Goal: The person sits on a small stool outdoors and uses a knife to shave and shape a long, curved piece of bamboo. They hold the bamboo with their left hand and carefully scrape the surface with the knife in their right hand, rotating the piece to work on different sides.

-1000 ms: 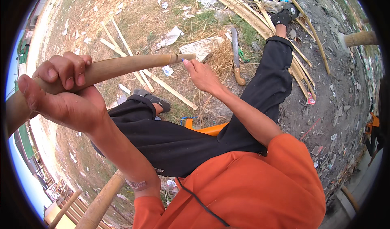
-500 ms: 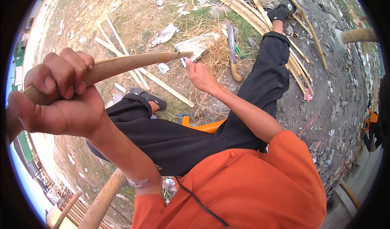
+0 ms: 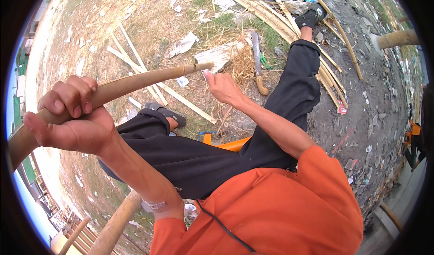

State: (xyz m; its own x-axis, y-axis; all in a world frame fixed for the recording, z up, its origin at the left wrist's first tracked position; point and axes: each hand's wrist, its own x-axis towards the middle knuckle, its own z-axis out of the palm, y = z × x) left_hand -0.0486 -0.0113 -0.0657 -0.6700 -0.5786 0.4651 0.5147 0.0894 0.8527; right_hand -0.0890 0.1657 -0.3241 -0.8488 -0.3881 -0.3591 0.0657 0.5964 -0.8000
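My left hand (image 3: 74,112) is wrapped round a long, slightly curved bamboo piece (image 3: 140,79), raised at the left and running toward the middle of the view. The bamboo's thinner end, with a darker ring a little before it, lies just above my right hand (image 3: 224,88). My right hand is closed, its thumb stretched toward that end. Something small and pale shows at the thumb tip; what the fingers hold is hidden. Beyond my right hand, a machete (image 3: 257,54) with a wooden handle lies on the ground beside dry straw (image 3: 244,65).
Split bamboo strips (image 3: 187,102) lie crossed at the left, and more strips (image 3: 266,15) reach under my right leg. A flat pale block (image 3: 219,56) is beyond my hands. Something orange (image 3: 233,144) shows between my legs. Round poles (image 3: 117,223) stand at the lower left.
My left hand has come slightly down and to the right with the bamboo. The bamboo's thin end has dipped a little. My right hand has barely moved, staying closed.
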